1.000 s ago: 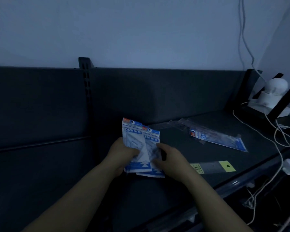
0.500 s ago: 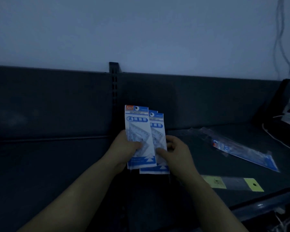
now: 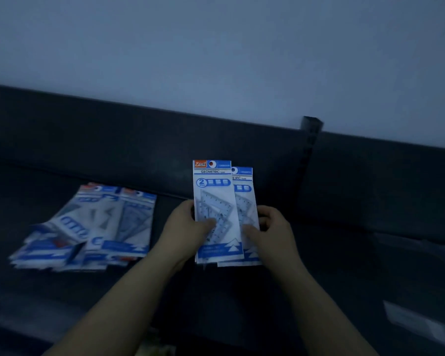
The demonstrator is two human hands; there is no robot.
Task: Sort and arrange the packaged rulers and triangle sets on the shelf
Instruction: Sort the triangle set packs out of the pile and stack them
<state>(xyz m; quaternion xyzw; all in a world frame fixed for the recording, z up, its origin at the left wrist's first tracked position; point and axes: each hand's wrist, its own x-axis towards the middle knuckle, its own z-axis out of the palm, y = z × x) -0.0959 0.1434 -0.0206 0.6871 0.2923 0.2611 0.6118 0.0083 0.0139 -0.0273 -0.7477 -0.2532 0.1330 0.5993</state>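
Note:
Two blue-and-white triangle set packs stand upright and overlapped in front of me, above the dark shelf. My left hand (image 3: 188, 229) grips the front pack (image 3: 213, 199) at its left edge, thumb across its face. The rear pack (image 3: 246, 201) peeks out on the right, and my right hand (image 3: 272, 229) pinches its right edge. A fanned pile of similar packs (image 3: 93, 227) lies flat on the shelf (image 3: 332, 265) to the left, blurred.
The shelf's dark back panel (image 3: 139, 140) runs behind the packs, with a slotted upright post (image 3: 310, 134) at the right. A clear packaged ruler (image 3: 421, 322) lies dimly at the lower right. The pale wall rises above.
My view has swung left: the post now sits far right and the pile of packs has come into sight. Both hands still hold the two packs, raised slightly.

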